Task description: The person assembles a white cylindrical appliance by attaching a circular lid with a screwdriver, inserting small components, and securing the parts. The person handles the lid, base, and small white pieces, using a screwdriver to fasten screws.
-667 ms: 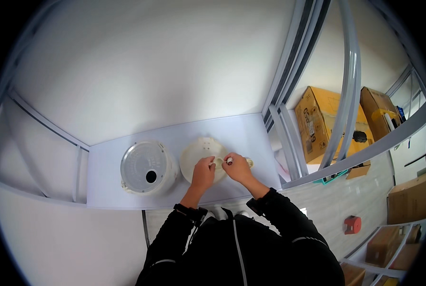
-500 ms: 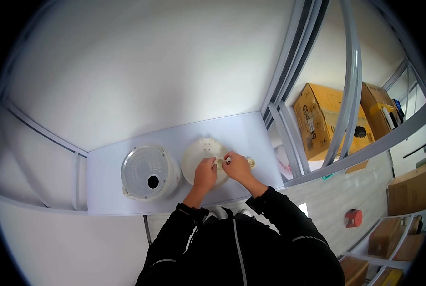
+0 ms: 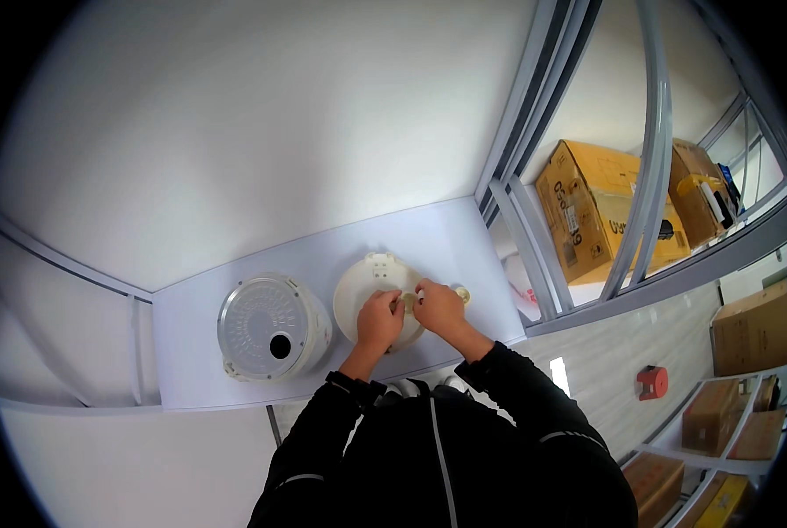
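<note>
While both hands work close together, the left hand (image 3: 380,319) has its grip pinched on a small pale round piece (image 3: 408,304), right above a wide white dish (image 3: 351,295). The right hand (image 3: 440,308) squeezes a little white thing (image 3: 421,297), mostly hidden. On the worktop (image 3: 323,252), a big white tub (image 3: 320,327) stands just left of the dish.

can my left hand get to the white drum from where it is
Probably yes: only part of the disc and tabletop lie between your left hand and drum, though the hand looks busy with a small piece.
</note>
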Available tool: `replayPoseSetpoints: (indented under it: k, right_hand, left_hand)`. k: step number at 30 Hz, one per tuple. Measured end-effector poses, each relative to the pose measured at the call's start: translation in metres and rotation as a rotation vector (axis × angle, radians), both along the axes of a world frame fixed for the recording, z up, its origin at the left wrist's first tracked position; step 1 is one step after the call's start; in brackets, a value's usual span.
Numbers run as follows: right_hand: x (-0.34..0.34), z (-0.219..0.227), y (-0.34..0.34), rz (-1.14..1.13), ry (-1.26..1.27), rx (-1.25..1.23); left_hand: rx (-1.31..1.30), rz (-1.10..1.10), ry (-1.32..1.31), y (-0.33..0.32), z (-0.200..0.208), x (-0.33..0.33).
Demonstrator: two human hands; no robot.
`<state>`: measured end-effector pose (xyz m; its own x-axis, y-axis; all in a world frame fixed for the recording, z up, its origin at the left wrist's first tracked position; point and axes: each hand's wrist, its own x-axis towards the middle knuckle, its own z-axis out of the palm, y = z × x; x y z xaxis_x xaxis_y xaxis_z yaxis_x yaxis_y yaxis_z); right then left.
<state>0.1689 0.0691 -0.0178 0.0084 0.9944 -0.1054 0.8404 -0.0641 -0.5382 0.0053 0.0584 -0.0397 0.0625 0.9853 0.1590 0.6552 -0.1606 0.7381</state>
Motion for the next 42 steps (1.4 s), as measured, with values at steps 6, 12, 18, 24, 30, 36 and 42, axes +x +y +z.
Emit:
replayPoseSetpoints:
  k: [6,12,18,24,30,36,42]
  right_hand:
    - [0.000,-0.008,-0.001,0.048,-0.021,0.130]
    - [0.004,-0.012,0.003,0.064,0.004,0.150]
    - [0.001,-0.007,0.005,0.076,-0.052,0.182]
    - [0.002,-0.011,0.006,0.085,-0.045,0.208]
    - [0.003,-0.008,0.007,0.064,0.015,0.172]
    - [0.004,-0.006,0.007,0.046,0.004,0.140]
    - [0.005,-0.014,0.007,0.079,0.046,0.175]
  left_hand:
    - [-0.006,0.017,-0.009,0.005,-0.010,-0.003]
    - [0.023,0.047,0.028,0.007,-0.008,0.000]
    - [-0.011,0.080,0.084,0.009,-0.003,0.004]
    - [-0.076,0.063,0.199,0.008,0.003,0.008]
    - [-0.074,0.040,0.241,0.008,0.007,0.008]
    - [-0.067,0.080,0.261,0.007,0.004,0.011]
    - [-0.062,0.136,0.122,0.006,0.001,0.011]
